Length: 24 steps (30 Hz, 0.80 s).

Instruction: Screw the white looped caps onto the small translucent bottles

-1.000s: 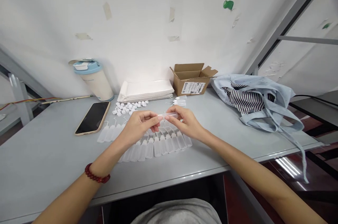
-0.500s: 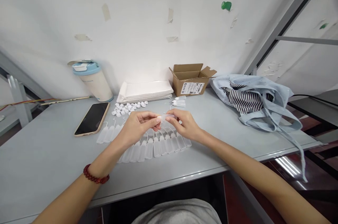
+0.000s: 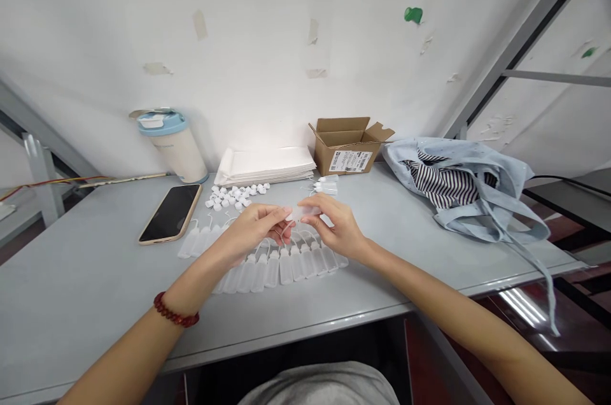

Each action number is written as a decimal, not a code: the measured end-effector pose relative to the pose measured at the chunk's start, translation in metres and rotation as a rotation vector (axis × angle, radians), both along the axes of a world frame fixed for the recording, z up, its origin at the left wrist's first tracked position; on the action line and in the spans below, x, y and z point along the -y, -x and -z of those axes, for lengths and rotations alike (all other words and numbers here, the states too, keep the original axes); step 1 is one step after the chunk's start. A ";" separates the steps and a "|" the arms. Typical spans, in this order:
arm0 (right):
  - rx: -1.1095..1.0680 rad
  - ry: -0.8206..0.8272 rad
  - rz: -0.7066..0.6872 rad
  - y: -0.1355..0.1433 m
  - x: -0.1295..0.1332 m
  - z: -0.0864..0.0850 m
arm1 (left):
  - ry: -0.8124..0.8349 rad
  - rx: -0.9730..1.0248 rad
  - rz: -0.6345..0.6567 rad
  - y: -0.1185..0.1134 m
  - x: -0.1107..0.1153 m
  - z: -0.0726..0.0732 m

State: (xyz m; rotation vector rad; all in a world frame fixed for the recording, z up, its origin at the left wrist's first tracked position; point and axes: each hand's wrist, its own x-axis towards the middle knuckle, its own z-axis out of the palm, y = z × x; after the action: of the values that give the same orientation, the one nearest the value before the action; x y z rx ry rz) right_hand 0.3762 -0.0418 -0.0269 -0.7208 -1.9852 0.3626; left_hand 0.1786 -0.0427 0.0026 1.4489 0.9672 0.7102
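Note:
My left hand (image 3: 255, 230) is closed, thumb and forefinger pinching a small white cap (image 3: 289, 214) that the fingers partly cover. Facing it, my right hand (image 3: 331, 223) grips a small translucent squeeze bottle (image 3: 310, 210), mostly hidden by the fingers. A narrow gap separates the two hands. Below them lies a row of similar bottles (image 3: 285, 267) with thin bent spout tubes, side by side on the table. More bottles (image 3: 195, 241) lie to the left, partly behind my left forearm. Loose white caps (image 3: 229, 196) are heaped beyond my left hand. A few bottles (image 3: 327, 187) lie beyond my right hand.
A phone (image 3: 170, 214) lies on the grey table (image 3: 109, 303) at left, near a tumbler (image 3: 179, 150). White envelopes (image 3: 267, 163) are stacked at the wall beside an open cardboard box (image 3: 351, 156). A light blue cloth bag (image 3: 506, 185) sits at right, its strap hanging over the edge.
My hands have drawn slightly apart, and a gap shows between the cap in my left fingers and the bottle in my right. The whole view has shifted a little.

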 end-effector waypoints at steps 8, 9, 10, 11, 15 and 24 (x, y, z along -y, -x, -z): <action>-0.059 0.176 -0.015 -0.003 0.003 -0.007 | -0.235 -0.086 -0.067 -0.003 0.006 -0.002; -0.075 0.225 -0.031 -0.003 0.003 -0.008 | -0.276 -0.129 -0.075 -0.003 0.007 -0.003; -0.093 0.276 -0.044 -0.002 0.003 -0.009 | -0.306 -0.168 -0.079 -0.003 0.008 -0.003; -0.111 0.329 -0.052 -0.002 0.003 -0.009 | -0.325 -0.202 -0.083 -0.003 0.008 -0.004; -0.167 0.558 -0.071 -0.001 0.002 -0.009 | -0.331 -0.258 -0.105 -0.004 0.007 -0.005; -0.123 0.303 0.073 -0.011 -0.012 -0.012 | -0.204 -0.136 -0.082 0.006 -0.003 -0.003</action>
State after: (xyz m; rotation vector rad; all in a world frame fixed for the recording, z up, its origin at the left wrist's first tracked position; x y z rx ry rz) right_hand 0.3877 -0.0294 -0.0145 -0.9353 -1.8018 0.6570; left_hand 0.1724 -0.0394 0.0061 1.6600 1.0886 0.7971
